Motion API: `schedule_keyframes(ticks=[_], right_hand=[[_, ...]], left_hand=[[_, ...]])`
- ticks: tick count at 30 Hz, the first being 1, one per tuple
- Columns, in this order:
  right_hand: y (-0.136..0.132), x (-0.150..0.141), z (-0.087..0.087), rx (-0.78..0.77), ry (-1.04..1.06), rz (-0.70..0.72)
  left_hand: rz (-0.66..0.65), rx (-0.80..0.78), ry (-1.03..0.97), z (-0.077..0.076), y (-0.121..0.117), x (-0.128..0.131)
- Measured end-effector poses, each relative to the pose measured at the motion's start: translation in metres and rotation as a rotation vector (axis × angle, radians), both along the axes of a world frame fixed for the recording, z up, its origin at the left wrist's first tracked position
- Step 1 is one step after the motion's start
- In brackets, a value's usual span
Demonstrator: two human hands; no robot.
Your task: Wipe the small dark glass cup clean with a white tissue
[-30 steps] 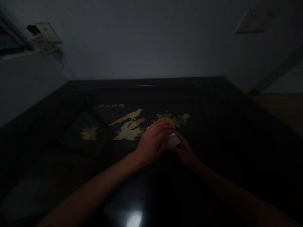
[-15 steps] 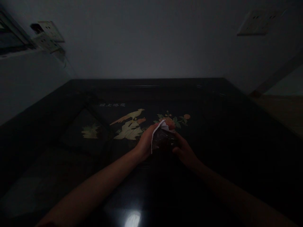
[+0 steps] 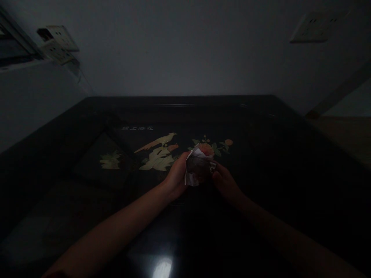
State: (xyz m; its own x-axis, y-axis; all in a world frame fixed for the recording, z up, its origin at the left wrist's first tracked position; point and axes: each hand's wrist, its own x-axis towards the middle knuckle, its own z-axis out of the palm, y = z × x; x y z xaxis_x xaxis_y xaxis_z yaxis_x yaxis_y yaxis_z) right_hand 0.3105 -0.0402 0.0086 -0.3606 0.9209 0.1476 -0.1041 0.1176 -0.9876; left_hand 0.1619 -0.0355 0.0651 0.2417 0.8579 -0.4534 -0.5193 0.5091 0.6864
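In the dim head view, my left hand point(image 3: 177, 175) is wrapped round a thin, creased white sheet point(image 3: 191, 178), paper or cloth. The sheet stands up along my palm and curls round a dark, glossy, see-through object point(image 3: 203, 166); its kind I cannot make out. My right hand point(image 3: 224, 183) is closed on the right side of that object, where small bright glints show near the fingertips. Both hands are close together over the middle of a glossy black table point(image 3: 249, 216), and most of the fingers are hidden behind what they hold.
Set in the tabletop are a bird picture point(image 3: 160, 141), orange flowers point(image 3: 228, 143) and pale lettering point(image 3: 137, 128). A grey wall point(image 3: 179, 50) rises behind, with sockets at left point(image 3: 62, 38) and right point(image 3: 314, 27). Light reflects off the table's near part point(image 3: 162, 267).
The white sheet has opened out and turned, showing more of its inner face low down beside my left palm. Both hands have shifted only slightly.
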Motion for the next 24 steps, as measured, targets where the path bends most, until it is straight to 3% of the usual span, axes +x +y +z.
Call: schedule_keyframes(ticks=[4, 8, 11, 16, 18, 21, 24], right_hand=[[0.0, -0.001, -0.001, -0.042, 0.036, -0.003], [0.001, -0.001, -0.004, -0.052, 0.016, -0.022], [0.001, 0.0, -0.005, -0.053, -0.009, -0.058], [-0.002, -0.006, -0.001, -0.014, 0.025, -0.151], [-0.003, -0.008, 0.001, 0.021, 0.018, -0.179], [-0.005, -0.008, 0.003, 0.002, 0.022, -0.164], [-0.005, -0.006, 0.002, -0.043, 0.059, -0.104]], left_hand=[[0.052, 0.083, 0.085, 0.004, -0.003, 0.0], [0.093, 0.36, 0.346, 0.0, -0.007, -0.001], [0.071, 0.635, 0.579, -0.003, -0.01, -0.002], [-0.015, 1.306, 1.01, -0.004, -0.014, -0.005], [-0.067, 1.461, 1.118, -0.004, -0.014, -0.006], [-0.078, 1.457, 1.089, -0.002, -0.013, -0.007], [-0.031, 1.213, 0.888, -0.001, -0.012, -0.007]])
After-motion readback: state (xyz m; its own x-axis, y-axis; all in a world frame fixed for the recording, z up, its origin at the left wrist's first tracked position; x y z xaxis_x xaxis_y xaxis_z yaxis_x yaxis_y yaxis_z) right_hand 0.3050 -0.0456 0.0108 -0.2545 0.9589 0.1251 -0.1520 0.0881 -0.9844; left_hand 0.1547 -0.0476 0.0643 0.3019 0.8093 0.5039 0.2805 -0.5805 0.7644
